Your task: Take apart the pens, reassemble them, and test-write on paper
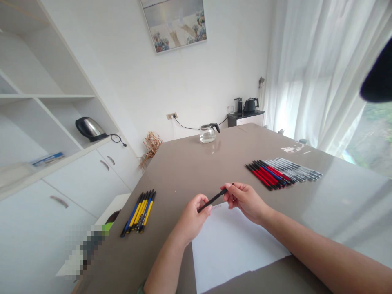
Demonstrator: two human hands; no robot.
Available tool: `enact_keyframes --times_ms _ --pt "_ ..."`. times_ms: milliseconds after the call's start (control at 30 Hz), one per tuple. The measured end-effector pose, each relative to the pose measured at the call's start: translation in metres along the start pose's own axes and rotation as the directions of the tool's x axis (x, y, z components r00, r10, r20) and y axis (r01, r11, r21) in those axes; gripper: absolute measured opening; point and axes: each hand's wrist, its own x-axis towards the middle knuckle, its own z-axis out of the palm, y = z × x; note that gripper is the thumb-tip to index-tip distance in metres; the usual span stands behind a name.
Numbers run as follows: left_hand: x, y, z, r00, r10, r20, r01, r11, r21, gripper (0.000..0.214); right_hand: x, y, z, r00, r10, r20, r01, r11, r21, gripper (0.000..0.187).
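Nearest the camera, a white sheet of paper (232,245) is seen flat on the brown table (190,163), and just above its far edge a black pen (212,199) is held between both hands. Its lower end is pinched by the left hand (191,220), its upper end is clamped by the fingers of the right hand (245,200). The pen is judged light, stiff and smooth, best gripped near both ends. Farther left, yellow and blue pens (139,212) are laid out; farther right, red and black pens (271,173) and clear pens (295,169); beyond them, a glass pot (208,132).
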Motion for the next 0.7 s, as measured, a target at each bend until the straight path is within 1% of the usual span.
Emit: enact_keyframes --times_ms 100,167,233,333,433,500,567,700 --pt "0.0003 0.0016 0.0002 0.999 -0.031 0.017 0.031 0.999 -0.015 0.028 -0.0004 -0.0001 -0.0002 1.0 0.0 0.003 0.0 1.0 -0.005 0.031" --pt "0.0011 0.0022 -0.0007 0.997 -0.073 -0.01 0.074 0.997 0.03 0.038 -0.0004 -0.0003 -0.0001 1.0 0.003 0.004 -0.003 1.0 -0.01 0.031" --pt "0.002 0.0019 -0.0017 0.995 -0.092 -0.036 0.094 0.992 0.085 0.042 -0.0001 -0.0003 0.0001 1.0 0.006 0.006 -0.006 1.0 -0.012 0.031" --pt "0.0026 0.0005 -0.0023 0.998 -0.049 -0.042 0.053 0.992 0.112 0.034 0.0003 0.0002 0.0006 1.0 0.004 0.0 -0.004 1.0 -0.017 0.031" --pt "0.0026 0.0 -0.0014 1.0 0.002 -0.03 0.0 0.997 0.079 0.024 0.0007 0.0012 0.0006 1.0 -0.003 -0.004 0.002 1.0 -0.026 0.032" --pt "0.0026 0.0005 -0.0007 1.0 0.023 -0.021 -0.021 0.998 0.054 0.022 0.0009 0.0016 0.0005 1.0 -0.005 -0.005 0.005 1.0 -0.028 0.032" --pt "0.0026 0.0008 -0.0004 0.999 0.029 -0.017 -0.028 0.998 0.057 0.024 0.0009 0.0015 0.0005 1.0 -0.006 -0.004 0.006 1.0 -0.028 0.032" --pt "0.0031 -0.0017 -0.0015 0.998 -0.04 -0.041 0.046 0.986 0.158 0.04 0.0003 0.0001 0.0012 1.0 0.0 -0.005 -0.001 1.0 -0.029 0.032"
